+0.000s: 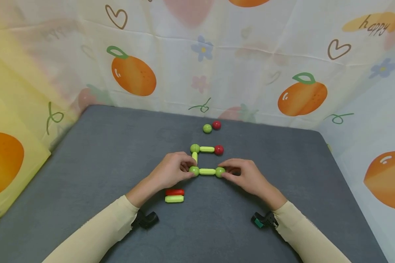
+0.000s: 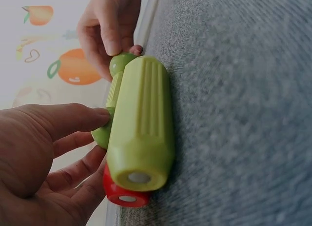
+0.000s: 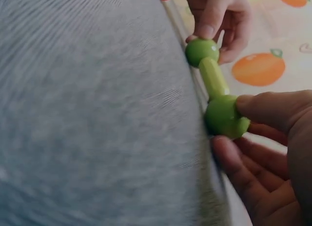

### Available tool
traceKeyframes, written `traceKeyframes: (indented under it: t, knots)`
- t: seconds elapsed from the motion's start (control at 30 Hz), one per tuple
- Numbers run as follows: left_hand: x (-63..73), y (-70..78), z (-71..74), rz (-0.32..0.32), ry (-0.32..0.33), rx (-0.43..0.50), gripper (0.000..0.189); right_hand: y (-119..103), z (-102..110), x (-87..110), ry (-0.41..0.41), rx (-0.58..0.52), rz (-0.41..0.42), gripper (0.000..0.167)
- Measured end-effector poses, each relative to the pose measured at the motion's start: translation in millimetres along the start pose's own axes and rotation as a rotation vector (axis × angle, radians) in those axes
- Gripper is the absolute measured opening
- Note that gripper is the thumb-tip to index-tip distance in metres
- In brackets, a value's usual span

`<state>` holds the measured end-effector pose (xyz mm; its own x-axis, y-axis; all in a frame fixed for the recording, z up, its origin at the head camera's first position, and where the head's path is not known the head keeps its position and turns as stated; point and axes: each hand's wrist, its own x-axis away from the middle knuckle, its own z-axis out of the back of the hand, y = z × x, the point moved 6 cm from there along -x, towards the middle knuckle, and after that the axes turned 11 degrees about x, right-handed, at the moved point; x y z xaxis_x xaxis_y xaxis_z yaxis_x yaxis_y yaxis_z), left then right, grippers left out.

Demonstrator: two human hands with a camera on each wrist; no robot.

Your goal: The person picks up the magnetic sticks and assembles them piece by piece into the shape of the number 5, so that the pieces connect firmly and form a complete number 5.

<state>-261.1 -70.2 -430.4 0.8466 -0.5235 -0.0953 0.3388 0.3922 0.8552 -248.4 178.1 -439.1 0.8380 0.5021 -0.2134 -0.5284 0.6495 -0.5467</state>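
Note:
My left hand [image 1: 174,171] pinches a green ball [image 1: 194,170] between thumb and fingers. Across from it, my right hand [image 1: 245,174] pinches another green ball [image 3: 226,116]. A yellow-green magnetic rod [image 1: 207,171] joins these two balls. From the left ball a second yellow-green rod [image 1: 195,157], partly covered by my left fingers, runs up to a green corner ball [image 1: 195,148]. A third rod [image 1: 207,149] leads right from that corner to a red ball [image 1: 218,149]. The red ball stands apart from the right-hand green ball, so one side of the shape is open.
A loose green ball [image 1: 207,128] and red ball [image 1: 216,125] lie near the back of the grey table [image 1: 118,146]. Closer to me, by my left wrist, a red rod [image 1: 175,192] and a yellow-green rod [image 2: 144,118] lie side by side. A printed cloth [image 1: 237,84] hangs behind.

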Motion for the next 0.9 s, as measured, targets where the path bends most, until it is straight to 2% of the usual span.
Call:
traceKeyframes:
  t: [0.43,0.6,0.67,0.73,0.83,0.9]
  knots:
    - [-2.1,-2.7,5.0,0.003,-0.028,0.013,0.025,21,-12,0.3,-0.001,-0.237,-0.109,0.026]
    - [-2.5,-2.4,4.3,-0.014,-0.03,0.009,0.03,24,-10,2.9,0.006,-0.248,-0.125,0.026]
    - [3.8,0.4,9.6,-0.029,-0.016,-0.008,0.031,24,-10,3.0,0.009,-0.248,-0.12,0.026]
    - [16.0,6.5,17.6,-0.054,0.004,-0.031,0.028,24,-12,2.0,0.011,-0.247,-0.111,0.026]
    - [42.3,15.3,26.5,-0.081,0.03,-0.076,0.017,24,-14,0.9,0.009,-0.243,-0.101,0.026]
    - [61.5,19.9,25.6,-0.099,0.02,-0.104,0.015,24,-14,1.0,0.007,-0.244,-0.095,0.026]
